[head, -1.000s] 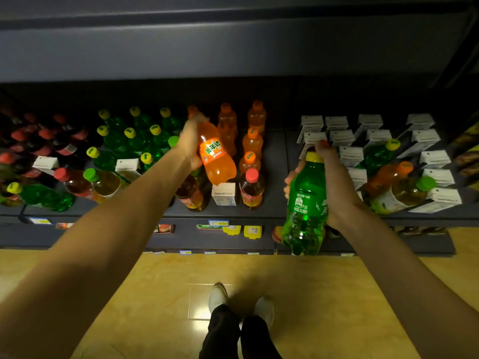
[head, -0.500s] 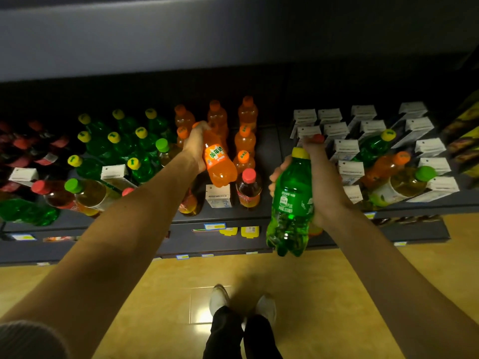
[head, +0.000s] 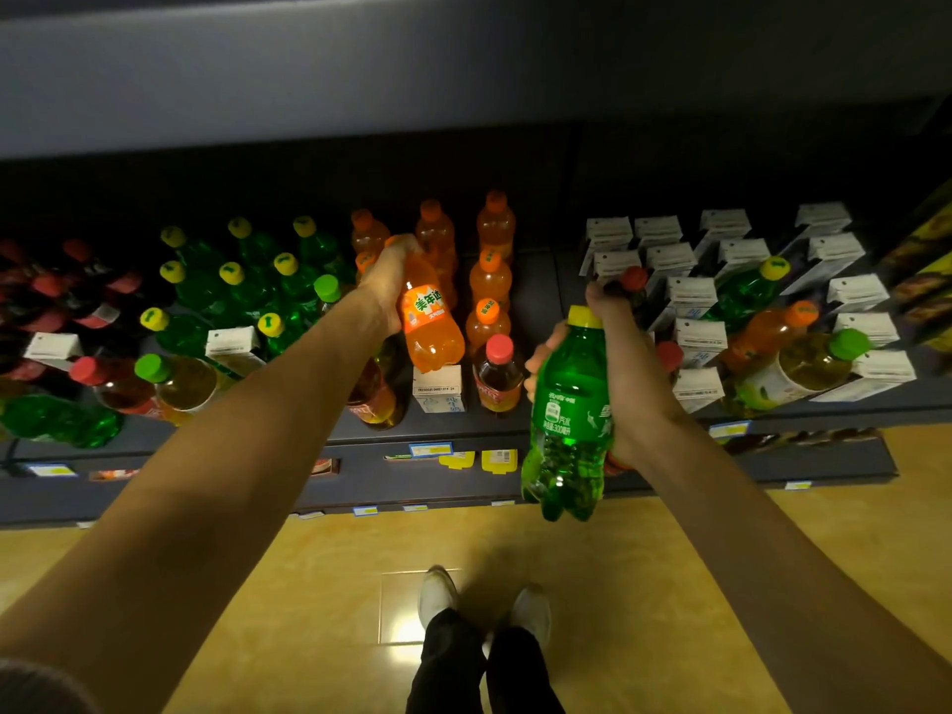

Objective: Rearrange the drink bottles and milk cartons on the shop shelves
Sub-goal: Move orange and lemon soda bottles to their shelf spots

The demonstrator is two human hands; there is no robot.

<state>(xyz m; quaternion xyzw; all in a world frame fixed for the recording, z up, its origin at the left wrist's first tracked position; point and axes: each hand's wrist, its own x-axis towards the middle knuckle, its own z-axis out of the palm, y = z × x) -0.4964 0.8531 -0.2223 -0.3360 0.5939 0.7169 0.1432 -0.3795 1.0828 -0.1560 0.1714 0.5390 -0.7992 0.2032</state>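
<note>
The shelf (head: 515,430) ran across the frame ahead of both your hands, with green bottles grouped beyond and outboard of your left grip, orange bottles (head: 489,280) in rows just past it, and milk cartons (head: 690,296) beyond and outboard of your right grip. Strays sat among the cartons: a green bottle, an orange one and a pale tea bottle (head: 803,363). Your left hand (head: 384,291) was wrapped around the upper body of an orange soda bottle (head: 430,327), tilted, base toward you, held over a small carton (head: 438,389) at the shelf front. Your right hand (head: 626,383) gripped a green soda bottle (head: 569,420) around its middle, cap up, base hanging below the shelf edge; whether its fingertips also touched the red-capped bottle (head: 631,280) just beyond them could not be told. Judged step: mid-sort, each hand carrying one bottle to its own colour group. Next, the orange bottle likely needs standing upright in a gap beside its matching rows, clear of the carton beneath; the green one must cross past your left grip to the green group.
</note>
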